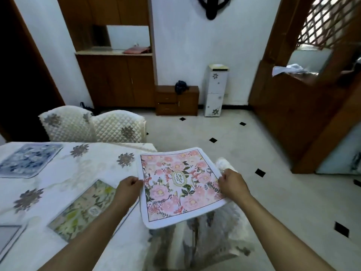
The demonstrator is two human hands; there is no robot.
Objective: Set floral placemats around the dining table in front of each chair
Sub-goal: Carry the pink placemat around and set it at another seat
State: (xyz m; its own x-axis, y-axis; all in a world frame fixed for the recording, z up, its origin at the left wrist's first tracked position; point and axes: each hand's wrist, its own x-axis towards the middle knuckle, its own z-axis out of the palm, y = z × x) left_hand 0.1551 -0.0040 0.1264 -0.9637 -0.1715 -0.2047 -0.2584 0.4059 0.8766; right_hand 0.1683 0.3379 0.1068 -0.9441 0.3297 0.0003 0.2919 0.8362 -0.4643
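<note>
A pink floral placemat [179,184] is being pinched at nine o'clock by the left hand [130,187] and at three o'clock by the right hand [233,184], just beyond the table [93,163] lying toward nine o'clock.

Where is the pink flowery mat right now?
In the head view's centre, the pink floral square placemat is held between the left hand and right hand, at the right edge of the white-clothed table, just right of the green floral placemat.

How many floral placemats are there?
3: pink placemat held by left hand and right hand, green placemat lower left, blue placemat far left. A cropped corner item may be another.
</note>
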